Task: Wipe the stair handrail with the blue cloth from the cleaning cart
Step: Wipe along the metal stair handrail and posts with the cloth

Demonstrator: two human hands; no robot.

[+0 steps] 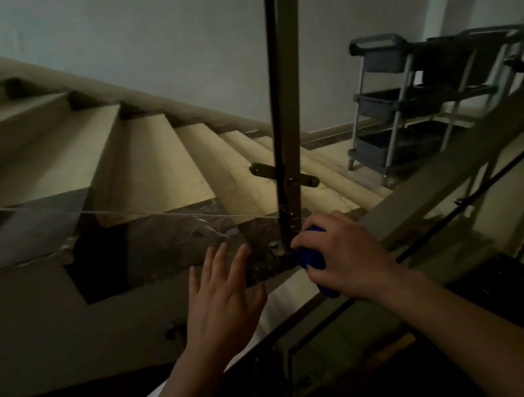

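The blue cloth is bunched into a tight wad under the right hand, pressed onto the stair handrail just beside the foot of a vertical metal post. Only 2 patches of it show, 1 above the knuckles and 1 below the palm, a deep saturated blue with soft folds; its full outline is hidden, so which way it lies cannot be told. The right hand curls its fingers and thumb round the cloth and the rail together. The handrail is a flat, pale olive bar whose long axis runs from lower left to upper right, rising past the hand toward the frame's right edge, with its whole upper stretch bare. The left hand hovers to the left of the post, palm down, fingers straight and spread, holding nothing and apart from the cloth. Left of the post runs the thin top edge of a glass panel, with the beige stairs beyond it. Well apart, at upper right, a grey 3-tier cleaning cart stands on the landing against the white wall.
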